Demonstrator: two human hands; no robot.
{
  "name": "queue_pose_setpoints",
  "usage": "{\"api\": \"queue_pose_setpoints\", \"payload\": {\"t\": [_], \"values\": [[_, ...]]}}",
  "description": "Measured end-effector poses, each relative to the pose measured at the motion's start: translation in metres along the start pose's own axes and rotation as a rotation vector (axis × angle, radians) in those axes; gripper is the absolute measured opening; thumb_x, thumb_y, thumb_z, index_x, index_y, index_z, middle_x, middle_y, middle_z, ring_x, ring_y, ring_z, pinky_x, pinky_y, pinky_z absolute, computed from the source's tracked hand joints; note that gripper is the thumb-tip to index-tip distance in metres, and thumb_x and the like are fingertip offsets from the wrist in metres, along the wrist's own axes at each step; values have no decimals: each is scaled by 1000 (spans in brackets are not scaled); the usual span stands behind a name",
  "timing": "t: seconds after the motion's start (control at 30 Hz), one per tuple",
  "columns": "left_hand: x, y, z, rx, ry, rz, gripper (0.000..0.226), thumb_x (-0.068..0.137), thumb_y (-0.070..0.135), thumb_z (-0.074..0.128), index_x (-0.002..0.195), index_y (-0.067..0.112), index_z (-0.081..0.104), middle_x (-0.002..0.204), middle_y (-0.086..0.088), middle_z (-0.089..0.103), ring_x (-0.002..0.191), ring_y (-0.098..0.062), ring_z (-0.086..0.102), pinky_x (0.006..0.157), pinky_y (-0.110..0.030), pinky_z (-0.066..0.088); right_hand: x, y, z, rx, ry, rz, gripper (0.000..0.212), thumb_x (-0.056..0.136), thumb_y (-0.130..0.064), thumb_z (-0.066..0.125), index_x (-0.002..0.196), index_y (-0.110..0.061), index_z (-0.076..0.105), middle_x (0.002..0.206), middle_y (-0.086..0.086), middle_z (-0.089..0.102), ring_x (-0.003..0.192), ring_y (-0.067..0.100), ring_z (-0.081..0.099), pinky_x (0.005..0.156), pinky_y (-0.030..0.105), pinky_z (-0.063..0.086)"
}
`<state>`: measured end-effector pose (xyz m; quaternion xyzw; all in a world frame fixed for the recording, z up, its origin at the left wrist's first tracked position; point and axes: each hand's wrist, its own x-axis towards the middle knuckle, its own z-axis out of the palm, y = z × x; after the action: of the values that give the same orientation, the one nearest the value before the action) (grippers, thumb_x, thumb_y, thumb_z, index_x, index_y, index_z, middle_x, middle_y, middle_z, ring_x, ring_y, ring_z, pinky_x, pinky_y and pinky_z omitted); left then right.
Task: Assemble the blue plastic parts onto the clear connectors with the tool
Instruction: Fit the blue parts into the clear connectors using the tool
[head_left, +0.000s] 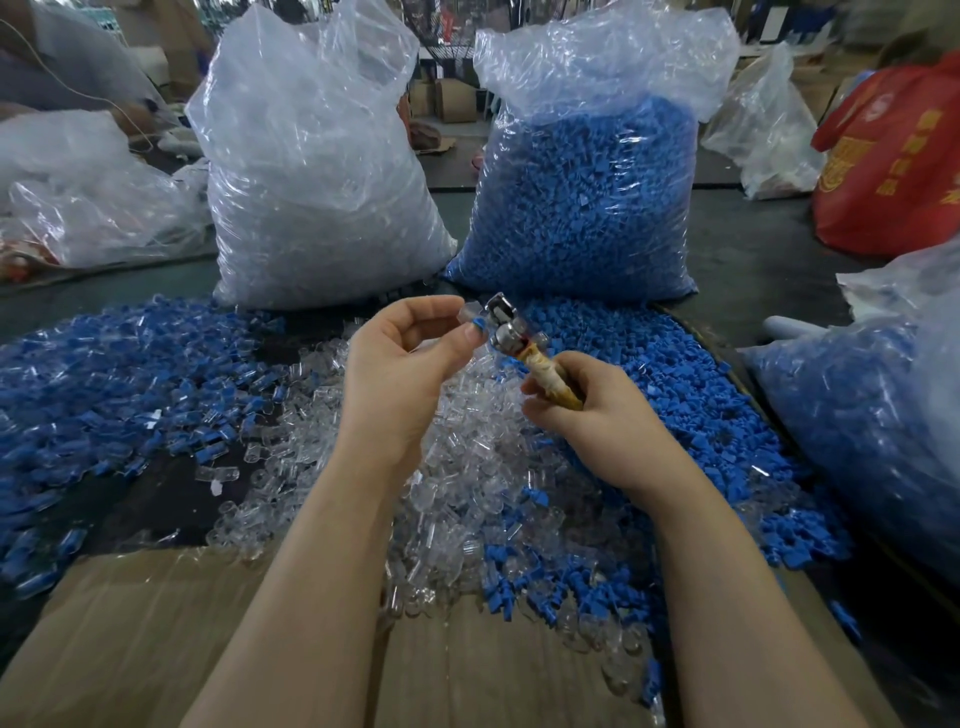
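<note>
My left hand (400, 364) pinches a clear connector (466, 310) with a small blue part (477, 325) on it, held against the metal head of the tool (503, 325). My right hand (587, 405) grips the tool's tape-wrapped handle (550, 382). Below my hands a heap of loose clear connectors (467, 488) covers the table. A heap of loose blue parts (691, 415) lies to the right. On the left lies a spread of connectors with blue parts fitted (104, 384).
Two tall plastic bags stand behind: one of clear connectors (317, 171), one of blue parts (587, 197). Another bag of blue pieces (872, 415) sits at the right edge. Flat cardboard (156, 639) lies near me. A red bag (893, 156) is far right.
</note>
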<state>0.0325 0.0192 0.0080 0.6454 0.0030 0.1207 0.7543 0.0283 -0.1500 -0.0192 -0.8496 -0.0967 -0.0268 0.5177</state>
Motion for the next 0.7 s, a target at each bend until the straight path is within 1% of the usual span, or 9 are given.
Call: {"api": "queue_pose_setpoints", "payload": {"t": [0.03, 0.07, 0.1, 0.13, 0.2, 0.27, 0.37, 0.47, 0.7], "values": [[0, 0, 0, 10, 4, 2, 24, 80, -3, 74, 93, 17, 70, 83, -2, 73, 79, -11, 68, 80, -27, 58, 0, 0, 1, 2, 20, -7, 14, 88, -21, 68, 92, -8, 62, 82, 10, 63, 76, 30, 58, 72, 47, 49], [0, 0, 0, 32, 6, 5, 23, 80, -1, 75, 93, 18, 71, 86, -3, 73, 80, -11, 68, 79, -26, 59, 1, 0, 2, 16, 55, -14, 12, 88, -22, 68, 88, -12, 62, 73, 1, 60, 66, 20, 54, 65, 43, 47], [0, -1, 0, 63, 6, 10, 23, 80, 0, 76, 93, 19, 72, 87, -4, 74, 80, -11, 68, 78, -25, 58, 2, 0, 3, 41, 98, -22, 12, 88, -23, 68, 84, -15, 61, 64, -8, 56, 59, 11, 48, 59, 36, 43], [0, -1, 0, 94, 1, 14, 22, 79, 2, 77, 92, 20, 74, 87, -1, 75, 80, -9, 68, 76, -23, 57, 3, -1, 5, 68, 142, -34, 15, 89, -25, 68, 81, -17, 60, 58, -12, 52, 54, 5, 43, 55, 30, 39], [-2, -2, 3, 146, -16, 25, 21, 79, 3, 79, 90, 21, 76, 84, 4, 77, 77, -4, 69, 74, -18, 55, 4, -3, 8, 100, 212, -73, 20, 90, -29, 68, 78, -17, 57, 54, -16, 48, 50, 1, 38, 51, 21, 34], [-4, -3, 7, 194, -23, 37, 20, 78, 4, 79, 89, 20, 77, 82, 8, 77, 75, -1, 70, 70, -14, 53, 4, -6, 10, 106, 266, -120, 20, 90, -29, 67, 78, -17, 57, 53, -17, 48, 48, 2, 38, 47, 16, 32], [-7, -4, 14, 233, -35, 50, 20, 78, 4, 79, 89, 20, 77, 83, 8, 77, 78, -2, 71, 69, -12, 52, 4, -7, 12, 102, 305, -153, 17, 91, -27, 67, 80, -17, 59, 55, -18, 51, 49, 2, 40, 47, 15, 32], [-8, -4, 16, 237, -31, 51, 20, 78, 2, 79, 91, 18, 77, 85, 7, 77, 80, -3, 72, 71, -12, 54, 4, -7, 12, 89, 297, -151, 16, 91, -28, 66, 79, -20, 59, 55, -19, 52, 49, 3, 41, 47, 15, 32], [-9, -5, 16, 250, -31, 66, 20, 79, 3, 78, 94, 16, 78, 88, 7, 77, 85, -4, 72, 81, -20, 57, 4, -6, 14, 89, 297, -134, 23, 92, -31, 65, 72, -23, 54, 53, -18, 50, 49, 4, 39, 47, 17, 31]]}}
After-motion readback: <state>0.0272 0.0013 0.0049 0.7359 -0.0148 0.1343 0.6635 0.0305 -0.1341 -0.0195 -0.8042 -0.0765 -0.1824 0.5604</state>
